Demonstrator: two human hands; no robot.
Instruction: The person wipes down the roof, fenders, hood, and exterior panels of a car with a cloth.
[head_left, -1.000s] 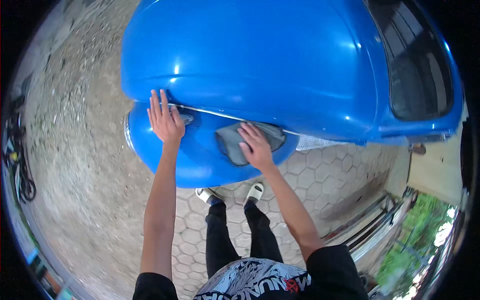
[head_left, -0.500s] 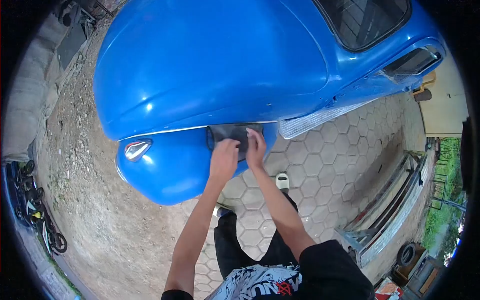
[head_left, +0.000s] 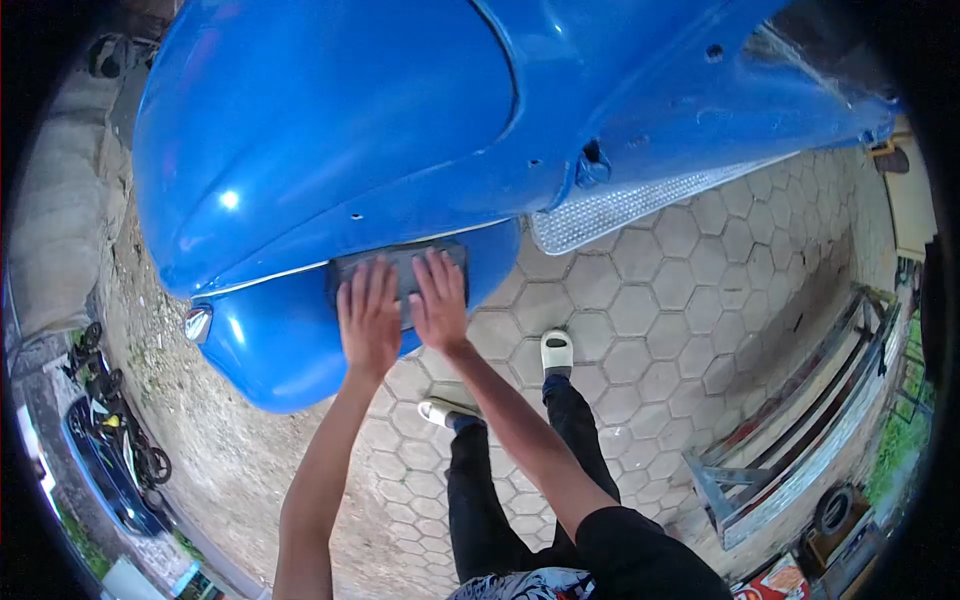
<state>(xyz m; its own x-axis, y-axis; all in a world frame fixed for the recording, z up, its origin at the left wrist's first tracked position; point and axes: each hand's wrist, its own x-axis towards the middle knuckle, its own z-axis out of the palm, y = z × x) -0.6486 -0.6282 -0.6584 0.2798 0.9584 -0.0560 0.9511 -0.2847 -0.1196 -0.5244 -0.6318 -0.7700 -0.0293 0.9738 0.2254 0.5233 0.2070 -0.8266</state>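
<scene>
A dark grey cloth lies on the blue fender of a car, against the seam with the blue body. Both hands rest flat on this cloth, side by side. My left hand has its fingers stretched out over the cloth's left part. Just right of it, my right hand presses on the cloth with its fingers spread. Neither hand grips anything. A chrome-trimmed lamp sits at the fender's far left end.
A ridged running board extends right from the fender. My feet in pale sandals stand on hexagonal paving. A wooden frame lies at right, near a tire. Motorcycles stand at far left.
The view has shifted right along the car. My hands, bent over the cloth half a second ago, now lie flat on it. The cloth looks more spread out than then.
</scene>
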